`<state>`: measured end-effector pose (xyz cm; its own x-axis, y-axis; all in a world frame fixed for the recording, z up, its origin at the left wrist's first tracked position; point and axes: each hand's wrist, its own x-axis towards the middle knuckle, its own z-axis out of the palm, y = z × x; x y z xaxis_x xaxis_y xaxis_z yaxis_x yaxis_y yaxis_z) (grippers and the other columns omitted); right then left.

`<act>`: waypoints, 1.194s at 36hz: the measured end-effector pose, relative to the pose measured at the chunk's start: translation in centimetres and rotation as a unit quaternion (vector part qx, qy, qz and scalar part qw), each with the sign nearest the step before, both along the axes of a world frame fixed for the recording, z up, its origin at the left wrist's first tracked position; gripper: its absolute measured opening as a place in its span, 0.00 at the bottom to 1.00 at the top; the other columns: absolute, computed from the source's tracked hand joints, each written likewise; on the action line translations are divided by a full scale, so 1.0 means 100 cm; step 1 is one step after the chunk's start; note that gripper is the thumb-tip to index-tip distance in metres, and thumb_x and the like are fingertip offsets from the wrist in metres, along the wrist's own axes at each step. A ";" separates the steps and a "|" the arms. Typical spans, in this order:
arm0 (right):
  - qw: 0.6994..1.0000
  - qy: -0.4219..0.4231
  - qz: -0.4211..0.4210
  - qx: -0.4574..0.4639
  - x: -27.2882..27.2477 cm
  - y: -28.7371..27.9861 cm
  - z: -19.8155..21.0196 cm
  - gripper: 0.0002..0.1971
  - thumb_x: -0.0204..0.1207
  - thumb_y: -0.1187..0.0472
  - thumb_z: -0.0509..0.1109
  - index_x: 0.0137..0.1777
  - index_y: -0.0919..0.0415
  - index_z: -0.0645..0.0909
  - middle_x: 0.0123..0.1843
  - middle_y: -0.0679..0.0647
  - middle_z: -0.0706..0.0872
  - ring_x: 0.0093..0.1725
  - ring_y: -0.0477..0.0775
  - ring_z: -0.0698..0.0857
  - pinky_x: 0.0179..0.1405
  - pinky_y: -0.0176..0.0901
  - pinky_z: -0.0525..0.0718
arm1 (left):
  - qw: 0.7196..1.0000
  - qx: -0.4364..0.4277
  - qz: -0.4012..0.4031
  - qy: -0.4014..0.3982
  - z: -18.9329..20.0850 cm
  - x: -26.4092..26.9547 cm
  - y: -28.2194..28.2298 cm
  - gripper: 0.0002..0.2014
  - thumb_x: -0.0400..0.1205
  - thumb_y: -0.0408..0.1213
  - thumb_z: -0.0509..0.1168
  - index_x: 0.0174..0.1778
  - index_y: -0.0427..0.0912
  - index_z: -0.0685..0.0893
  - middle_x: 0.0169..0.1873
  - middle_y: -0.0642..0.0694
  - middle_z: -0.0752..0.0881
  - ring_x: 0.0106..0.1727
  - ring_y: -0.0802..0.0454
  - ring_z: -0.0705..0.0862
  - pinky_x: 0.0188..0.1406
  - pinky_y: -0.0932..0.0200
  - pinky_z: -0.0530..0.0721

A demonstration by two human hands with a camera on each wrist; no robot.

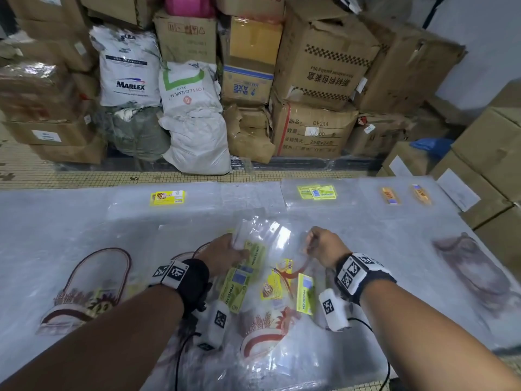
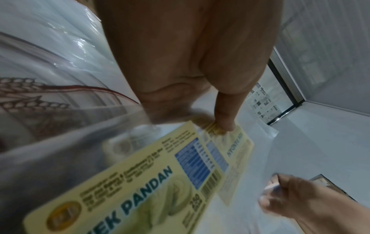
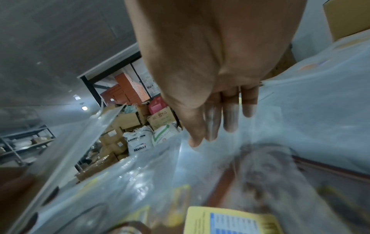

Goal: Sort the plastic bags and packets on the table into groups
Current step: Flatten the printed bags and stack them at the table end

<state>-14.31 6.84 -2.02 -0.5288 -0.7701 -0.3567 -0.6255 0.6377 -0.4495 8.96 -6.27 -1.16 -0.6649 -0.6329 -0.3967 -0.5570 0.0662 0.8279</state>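
Across the plastic-covered table, below stacked cartons, both hands' fingers clamped on clear bags.

Left hand fingertips hidden under clear bag; label print blurred.
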 end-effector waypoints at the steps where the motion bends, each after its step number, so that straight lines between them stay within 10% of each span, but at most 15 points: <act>1: 1.000 -0.016 0.005 -0.024 0.001 -0.003 0.003 0.06 0.77 0.66 0.72 0.47 0.56 0.78 0.44 0.52 0.82 0.44 0.52 0.80 0.48 0.40 0.79 | 1.000 0.006 -0.008 0.007 0.001 -0.001 0.002 0.06 0.83 0.36 0.69 0.41 0.49 0.81 0.39 0.51 0.87 0.44 0.49 0.87 0.43 0.59 0.84; 6: 0.985 -0.113 0.010 -0.127 0.009 -0.020 0.015 0.20 0.74 0.85 0.62 0.36 0.58 0.77 0.33 0.49 0.79 0.31 0.42 0.78 0.36 0.38 0.79 | 0.999 0.027 -0.026 0.030 0.003 -0.006 0.007 0.04 0.83 0.35 0.69 0.45 0.45 0.80 0.37 0.53 0.86 0.33 0.64 0.85 0.26 0.76 0.76; 10: 0.983 -0.142 0.028 -0.117 0.014 -0.032 0.028 0.17 0.76 0.80 0.64 0.42 0.54 0.79 0.35 0.47 0.80 0.33 0.42 0.78 0.29 0.23 0.76 | 0.997 0.064 -0.035 0.021 0.001 -0.010 0.006 0.06 0.82 0.39 0.71 0.46 0.44 0.81 0.41 0.52 0.88 0.39 0.58 0.87 0.36 0.65 0.80; 18: 0.990 -0.088 -0.029 -0.107 -0.002 -0.033 0.011 0.18 0.70 0.80 0.68 0.35 0.54 0.79 0.41 0.54 0.85 0.42 0.55 0.82 0.51 0.56 0.88 | 0.992 0.110 -0.049 0.046 0.008 -0.007 0.000 0.11 0.77 0.42 0.75 0.46 0.41 0.83 0.41 0.47 0.91 0.46 0.45 0.89 0.52 0.43 0.88; 21: 0.986 -0.100 -0.063 -0.118 -0.001 -0.031 0.015 0.16 0.75 0.79 0.65 0.35 0.56 0.78 0.40 0.54 0.83 0.39 0.52 0.81 0.48 0.52 0.85 | 0.989 0.124 -0.062 0.044 0.006 -0.005 -0.005 0.19 0.69 0.48 0.76 0.51 0.42 0.86 0.48 0.43 0.92 0.53 0.39 0.90 0.64 0.35 0.84; 25: 0.991 -0.086 -0.019 -0.105 0.003 -0.033 0.023 0.13 0.79 0.72 0.67 0.41 0.52 0.80 0.40 0.49 0.81 0.40 0.47 0.78 0.46 0.39 0.77 | 0.995 0.072 -0.072 0.005 0.006 -0.006 -0.007 0.22 0.70 0.50 0.75 0.57 0.44 0.86 0.53 0.44 0.91 0.56 0.43 0.89 0.65 0.38 0.83; 30: 0.955 -0.241 -0.045 -0.167 0.007 -0.040 0.025 0.19 0.75 0.88 0.58 0.41 0.65 0.81 0.34 0.52 0.78 0.30 0.44 0.77 0.27 0.26 0.75 | 0.996 0.019 -0.071 -0.045 0.006 -0.008 -0.003 0.19 0.81 0.43 0.72 0.62 0.36 0.81 0.57 0.40 0.88 0.55 0.45 0.87 0.56 0.52 0.83; 35: 0.941 -0.296 -0.011 -0.161 0.010 -0.041 0.035 0.09 0.77 0.73 0.73 0.51 0.59 0.84 0.27 0.44 0.77 0.28 0.44 0.76 0.23 0.29 0.75 | 0.998 -0.014 -0.059 -0.020 0.008 -0.008 0.000 0.06 0.83 0.40 0.70 0.54 0.48 0.83 0.44 0.53 0.88 0.45 0.55 0.88 0.38 0.67 0.80; 38: 0.940 -0.304 0.005 -0.156 0.011 -0.044 0.035 0.09 0.77 0.70 0.73 0.52 0.58 0.85 0.41 0.58 0.83 0.33 0.48 0.79 0.26 0.32 0.77 | 0.997 -0.036 -0.068 -0.028 0.008 -0.008 0.001 0.05 0.83 0.41 0.71 0.52 0.47 0.84 0.45 0.51 0.89 0.46 0.55 0.87 0.39 0.67 0.79; 43: 0.935 -0.318 -0.001 -0.159 0.015 -0.047 0.036 0.07 0.80 0.69 0.71 0.50 0.56 0.85 0.35 0.53 0.81 0.28 0.47 0.74 0.26 0.34 0.73 | 0.993 -0.075 -0.064 -0.060 0.003 -0.010 -0.003 0.14 0.80 0.46 0.73 0.58 0.46 0.82 0.48 0.53 0.86 0.51 0.53 0.85 0.45 0.61 0.77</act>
<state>-12.82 2.16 1.55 -0.2902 -0.8896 -0.3526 -0.1663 0.4097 -0.8969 7.96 -6.53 -0.87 -0.6979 -0.6040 -0.3850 -0.6296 0.2612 0.7317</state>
